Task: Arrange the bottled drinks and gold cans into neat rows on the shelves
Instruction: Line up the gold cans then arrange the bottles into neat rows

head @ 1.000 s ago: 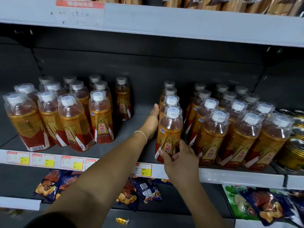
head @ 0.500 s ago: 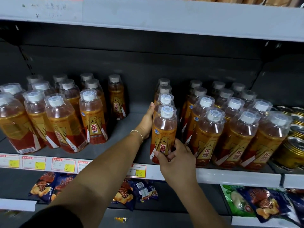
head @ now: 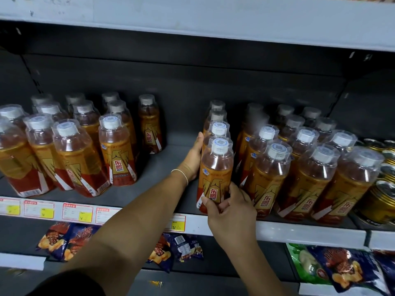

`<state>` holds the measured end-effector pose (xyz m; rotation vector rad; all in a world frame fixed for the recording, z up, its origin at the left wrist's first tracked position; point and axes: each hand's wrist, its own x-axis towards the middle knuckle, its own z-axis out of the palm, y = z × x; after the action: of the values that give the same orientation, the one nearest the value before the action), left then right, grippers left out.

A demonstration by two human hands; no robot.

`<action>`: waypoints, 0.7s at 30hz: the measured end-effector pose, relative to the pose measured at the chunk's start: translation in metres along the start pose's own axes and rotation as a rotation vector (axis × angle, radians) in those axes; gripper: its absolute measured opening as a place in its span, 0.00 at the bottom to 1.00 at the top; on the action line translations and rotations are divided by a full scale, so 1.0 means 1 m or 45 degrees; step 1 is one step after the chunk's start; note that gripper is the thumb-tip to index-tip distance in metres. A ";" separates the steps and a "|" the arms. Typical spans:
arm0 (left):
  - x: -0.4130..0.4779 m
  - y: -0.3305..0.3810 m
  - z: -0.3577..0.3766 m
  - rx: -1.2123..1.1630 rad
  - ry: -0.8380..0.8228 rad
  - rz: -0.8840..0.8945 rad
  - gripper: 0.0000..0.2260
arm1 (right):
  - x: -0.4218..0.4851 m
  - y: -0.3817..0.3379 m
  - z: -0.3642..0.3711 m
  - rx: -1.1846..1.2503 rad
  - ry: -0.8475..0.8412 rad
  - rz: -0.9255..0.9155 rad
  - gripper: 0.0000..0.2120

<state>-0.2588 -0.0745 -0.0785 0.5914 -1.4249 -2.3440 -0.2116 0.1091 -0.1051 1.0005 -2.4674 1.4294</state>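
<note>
A single row of amber bottled drinks with white caps runs front to back in the middle of the grey shelf point(head: 166, 167). My right hand point(head: 230, 210) grips the base of the front bottle point(head: 214, 176) at the shelf edge. My left hand point(head: 193, 159) lies flat, fingers straight, against the left side of the bottles behind it. More bottles stand in rows at right point(head: 299, 174) and in a looser group at left point(head: 70, 150). Gold cans point(head: 380, 201) sit at the far right.
The upper shelf edge point(head: 213, 22) overhangs the bottles. Price tags point(head: 77, 212) line the shelf front. Snack bags point(head: 175, 251) lie on the shelf below. A gap of bare shelf separates the left group from the middle row.
The view has shifted slightly; the hands keep their hold, with the middle row nudged a little closer to the right-hand rows.
</note>
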 end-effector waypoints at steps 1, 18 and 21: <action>0.002 0.000 0.003 -0.075 -0.032 -0.004 0.32 | 0.000 0.001 -0.001 -0.011 0.005 -0.006 0.33; 0.028 -0.015 0.010 -0.121 -0.186 0.034 0.25 | -0.002 0.010 -0.011 -0.117 0.008 0.047 0.35; 0.026 -0.013 0.013 -0.051 -0.153 0.058 0.27 | -0.002 0.011 -0.010 -0.144 0.003 0.036 0.35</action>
<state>-0.2887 -0.0713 -0.0892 0.4091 -1.4225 -2.4020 -0.2184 0.1221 -0.1087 0.9448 -2.5379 1.2816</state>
